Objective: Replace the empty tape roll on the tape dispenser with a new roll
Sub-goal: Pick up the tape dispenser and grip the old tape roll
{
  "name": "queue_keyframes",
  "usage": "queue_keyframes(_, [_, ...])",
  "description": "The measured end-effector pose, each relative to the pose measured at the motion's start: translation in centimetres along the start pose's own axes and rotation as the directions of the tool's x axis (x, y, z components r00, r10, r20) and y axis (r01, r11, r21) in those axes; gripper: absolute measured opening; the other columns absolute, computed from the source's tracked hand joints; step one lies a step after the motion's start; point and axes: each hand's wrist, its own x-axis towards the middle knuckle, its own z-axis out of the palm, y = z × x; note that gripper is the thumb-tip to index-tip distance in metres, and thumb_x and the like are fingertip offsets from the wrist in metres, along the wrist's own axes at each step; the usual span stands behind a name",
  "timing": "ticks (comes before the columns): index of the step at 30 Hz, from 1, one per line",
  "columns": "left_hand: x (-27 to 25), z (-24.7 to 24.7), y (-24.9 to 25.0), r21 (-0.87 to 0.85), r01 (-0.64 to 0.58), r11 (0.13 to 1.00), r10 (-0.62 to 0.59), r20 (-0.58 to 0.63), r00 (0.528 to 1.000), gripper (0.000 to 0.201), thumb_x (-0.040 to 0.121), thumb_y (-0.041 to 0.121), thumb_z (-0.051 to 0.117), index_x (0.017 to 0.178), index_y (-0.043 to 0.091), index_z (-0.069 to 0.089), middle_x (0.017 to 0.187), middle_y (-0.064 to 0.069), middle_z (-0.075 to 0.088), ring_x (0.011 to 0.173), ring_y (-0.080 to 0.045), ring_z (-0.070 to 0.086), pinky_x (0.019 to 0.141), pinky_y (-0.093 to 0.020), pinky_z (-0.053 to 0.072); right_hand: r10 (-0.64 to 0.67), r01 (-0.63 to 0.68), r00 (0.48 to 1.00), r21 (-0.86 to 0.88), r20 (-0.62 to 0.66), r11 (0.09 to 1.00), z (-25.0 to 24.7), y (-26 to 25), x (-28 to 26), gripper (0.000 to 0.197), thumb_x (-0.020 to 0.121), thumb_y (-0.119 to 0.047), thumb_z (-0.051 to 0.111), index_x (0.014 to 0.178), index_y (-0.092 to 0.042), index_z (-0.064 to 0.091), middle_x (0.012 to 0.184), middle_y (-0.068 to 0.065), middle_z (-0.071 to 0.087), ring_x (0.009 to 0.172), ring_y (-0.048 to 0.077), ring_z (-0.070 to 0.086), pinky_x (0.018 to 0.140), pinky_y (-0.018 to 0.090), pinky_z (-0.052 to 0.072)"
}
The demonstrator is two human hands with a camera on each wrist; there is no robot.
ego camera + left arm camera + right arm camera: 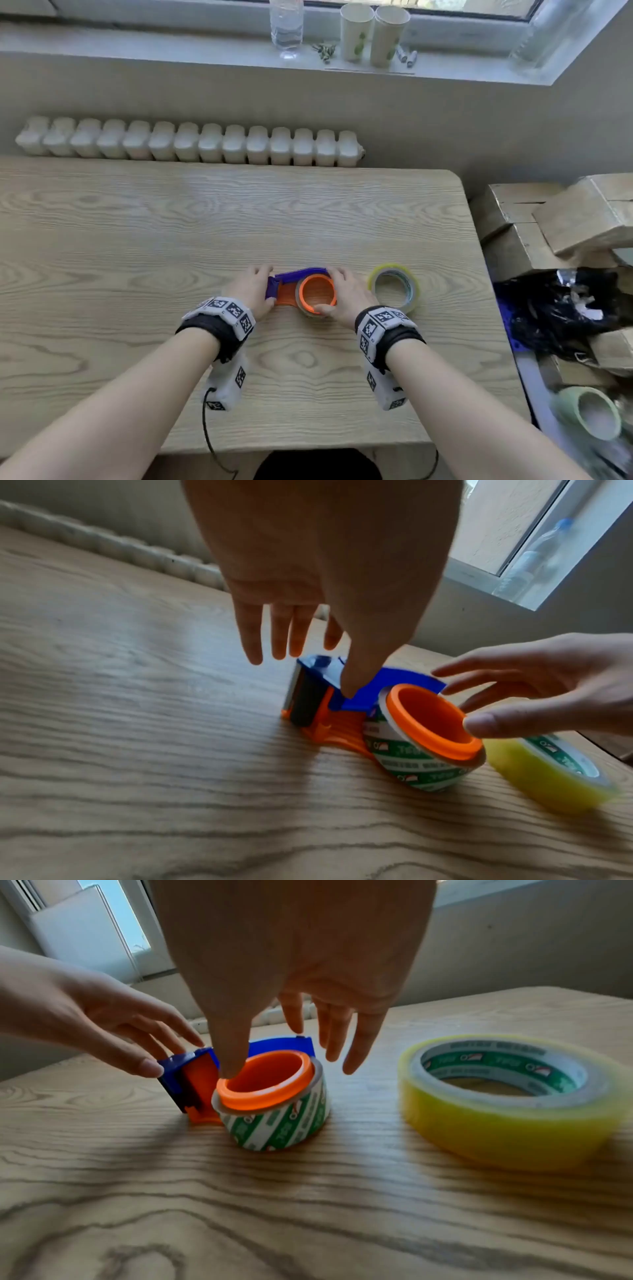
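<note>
A blue and orange tape dispenser [291, 275] lies on its side on the wooden table [137, 240]. Its orange hub [317, 291] faces up and carries an empty core printed green and white [281, 1123]. My left hand [269, 285] is over the cutter end, its thumb touching the blue body [356, 693] and its fingers straight. My right hand [329, 290] reaches over the hub with the thumb on the orange rim [267, 1080] and the fingers spread behind it. A full yellow tape roll [394, 287] lies flat just right of my right hand.
Cardboard boxes [565, 219], a black bag [555, 308] and a green cup [589, 414] crowd the space beyond the table's right edge. A radiator [188, 144] runs behind the table. A bottle [286, 27] and paper cups [373, 31] stand on the sill.
</note>
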Motion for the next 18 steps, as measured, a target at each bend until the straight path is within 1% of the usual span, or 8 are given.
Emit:
queue_keyframes(3, [0.9, 0.6, -0.3, 0.013, 0.032, 0.999, -0.033, 0.031, 0.999, 0.08, 0.077, 0.035, 0.066, 0.142, 0.018, 0.024, 0.139, -0.011, 0.043, 0.126, -0.03, 0.045, 0.097, -0.046, 0.044, 0.041, -0.043, 0.999, 0.065, 0.026, 0.997, 1.1, 0.0, 0.7, 0.103, 0.069, -0.046, 0.075, 0.147, -0.021, 0.014, 0.15, 0.007, 0.022, 0.139, 0.026, 0.027, 0.109, 0.042, 0.034])
queue_keyframes(5, [1.3, 1.0, -0.2, -0.019, 0.044, 0.999, -0.043, 0.038, 0.998, 0.084, 0.075, 0.037, 0.069, 0.143, 0.016, 0.023, 0.138, -0.013, 0.045, 0.126, -0.03, 0.046, 0.099, -0.044, 0.043, 0.052, -0.056, 0.998, 0.083, 0.041, 0.995, 1.9, 0.1, 1.0, 0.112, 0.065, -0.048, 0.077, 0.148, -0.023, 0.006, 0.152, 0.007, 0.018, 0.14, 0.026, 0.026, 0.108, 0.042, 0.035])
queue_keyframes(6, [1.4, 1.3, -0.2, -0.05, 0.05, 0.998, -0.048, 0.041, 0.998, 0.082, 0.076, 0.038, 0.068, 0.142, 0.015, 0.025, 0.137, -0.013, 0.046, 0.125, -0.03, 0.046, 0.099, -0.043, 0.042, 0.049, -0.053, 0.998, 0.091, 0.042, 0.994, 2.2, 0.2, 1.1, 0.116, 0.064, -0.048, 0.078, 0.148, -0.023, 0.003, 0.152, 0.007, 0.019, 0.14, 0.025, 0.026, 0.107, 0.041, 0.037])
queue_keyframes(8, [1.5, 1.7, -0.1, -0.104, 0.056, 0.993, -0.053, 0.033, 0.998, 0.07, 0.078, 0.038, 0.066, 0.136, 0.013, 0.035, 0.133, -0.013, 0.05, 0.122, -0.029, 0.048, 0.098, -0.04, 0.041, 0.029, -0.031, 0.999, 0.082, 0.029, 0.996, 2.6, 0.4, 1.3, 0.12, 0.062, -0.044, 0.08, 0.148, -0.021, 0.0, 0.149, 0.007, 0.023, 0.137, 0.024, 0.03, 0.105, 0.039, 0.038])
queue_keyframes(10, [1.6, 2.1, 0.1, -0.137, 0.049, 0.989, -0.048, 0.015, 0.999, 0.053, 0.081, 0.034, 0.062, 0.125, 0.01, 0.044, 0.124, -0.014, 0.056, 0.114, -0.03, 0.051, 0.092, -0.038, 0.042, 0.018, -0.02, 1.0, 0.078, 0.024, 0.997, 2.8, 0.5, 1.3, 0.119, 0.063, -0.037, 0.082, 0.148, -0.018, 0.001, 0.147, 0.008, 0.026, 0.135, 0.026, 0.033, 0.105, 0.039, 0.038])
queue_keyframes(13, [1.5, 2.2, 0.4, -0.187, 0.065, 0.98, -0.068, -0.011, 0.998, 0.036, 0.081, 0.024, 0.059, 0.109, 0.005, 0.049, 0.111, -0.017, 0.061, 0.103, -0.033, 0.055, 0.084, -0.037, 0.041, 0.004, -0.007, 0.999, 0.078, 0.038, 0.997, 2.8, 0.3, 1.4, 0.111, 0.065, -0.031, 0.081, 0.147, -0.013, 0.008, 0.145, 0.01, 0.029, 0.134, 0.027, 0.035, 0.105, 0.039, 0.038])
queue_keyframes(16, [0.9, 1.7, 0.8, -0.23, 0.09, 0.969, -0.091, 0.01, 0.996, 0.032, 0.078, 0.02, 0.059, 0.105, 0.004, 0.049, 0.105, -0.017, 0.063, 0.097, -0.033, 0.057, 0.079, -0.034, 0.041, -0.007, 0.002, 0.999, 0.084, 0.053, 0.996, 2.3, 0.4, 1.0, 0.108, 0.065, -0.03, 0.08, 0.146, -0.013, 0.01, 0.144, 0.01, 0.032, 0.133, 0.025, 0.036, 0.104, 0.037, 0.039])
queue_keyframes(18, [0.4, 1.1, 1.3, -0.291, 0.12, 0.949, -0.119, 0.021, 0.993, 0.034, 0.077, 0.019, 0.06, 0.107, 0.006, 0.048, 0.101, -0.016, 0.065, 0.095, -0.033, 0.057, 0.078, -0.033, 0.042, -0.012, 0.01, 1.0, 0.092, 0.026, 0.996, 1.8, 0.6, 0.5, 0.106, 0.065, -0.029, 0.079, 0.146, -0.014, 0.012, 0.143, 0.009, 0.033, 0.133, 0.025, 0.037, 0.102, 0.037, 0.04])
